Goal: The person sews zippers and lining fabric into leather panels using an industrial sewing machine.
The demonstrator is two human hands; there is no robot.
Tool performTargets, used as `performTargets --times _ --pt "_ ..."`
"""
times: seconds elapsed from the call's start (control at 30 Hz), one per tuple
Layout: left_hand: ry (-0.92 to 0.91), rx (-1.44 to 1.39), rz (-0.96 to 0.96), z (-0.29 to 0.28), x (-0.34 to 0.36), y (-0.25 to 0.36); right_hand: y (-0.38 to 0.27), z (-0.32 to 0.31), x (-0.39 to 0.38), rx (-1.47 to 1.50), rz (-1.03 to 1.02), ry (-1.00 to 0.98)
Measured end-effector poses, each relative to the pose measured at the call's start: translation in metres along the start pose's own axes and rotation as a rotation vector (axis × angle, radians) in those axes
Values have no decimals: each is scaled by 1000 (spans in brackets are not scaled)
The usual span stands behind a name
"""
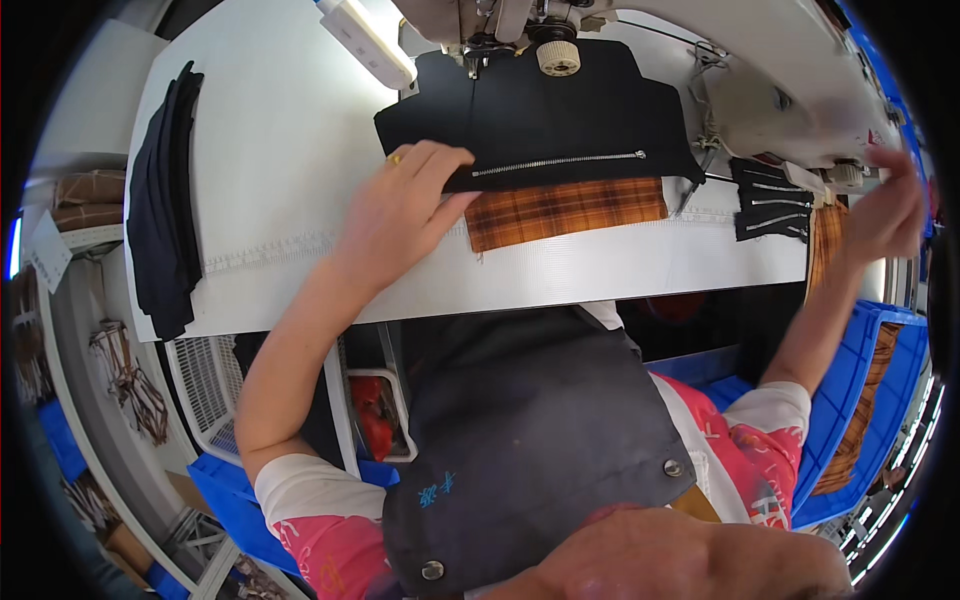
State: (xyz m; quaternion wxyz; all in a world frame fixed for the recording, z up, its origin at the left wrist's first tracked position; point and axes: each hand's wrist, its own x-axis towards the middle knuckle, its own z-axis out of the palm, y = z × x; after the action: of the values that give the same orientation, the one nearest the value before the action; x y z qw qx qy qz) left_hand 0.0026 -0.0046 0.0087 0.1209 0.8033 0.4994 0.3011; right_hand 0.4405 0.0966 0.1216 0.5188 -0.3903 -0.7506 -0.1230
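Note:
A black fabric panel (560,110) lies under the presser foot (474,66) of a sewing machine (780,60). Along its near edge runs a metal zipper (560,163). An orange plaid cloth piece (570,212) sticks out from beneath that edge. My left hand (405,205) pinches the panel's near left corner between thumb and fingers. Off to the far right, my right hand (888,215) is raised beside the machine's right end, away from the panel. Motion smears its fingers, so I cannot make out their pose.
Folded dark cloth pieces (168,205) lie at the table's left end. Short black zipper pieces (772,200) rest at the right, near an orange plaid strip (826,240). A blue bin (850,400) with plaid fabric stands below right; a white basket (205,390) sits below left.

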Motion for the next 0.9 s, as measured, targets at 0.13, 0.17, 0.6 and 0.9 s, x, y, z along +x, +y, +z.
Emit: performTargets --times 0.13,0.17,0.6,0.9 --pt "-131 -84 120 -12 31 -23 -144 117 -96 454 -500 -733" --pt "-326 -272 -114 -18 43 -29 -158 131 -103 500 -453 -833" --pt "-577 -463 -417 -24 62 -37 -165 166 -109 375 -393 -1031" --pt "39 46 355 -4 27 -26 -149 172 -107 492 -450 -891"
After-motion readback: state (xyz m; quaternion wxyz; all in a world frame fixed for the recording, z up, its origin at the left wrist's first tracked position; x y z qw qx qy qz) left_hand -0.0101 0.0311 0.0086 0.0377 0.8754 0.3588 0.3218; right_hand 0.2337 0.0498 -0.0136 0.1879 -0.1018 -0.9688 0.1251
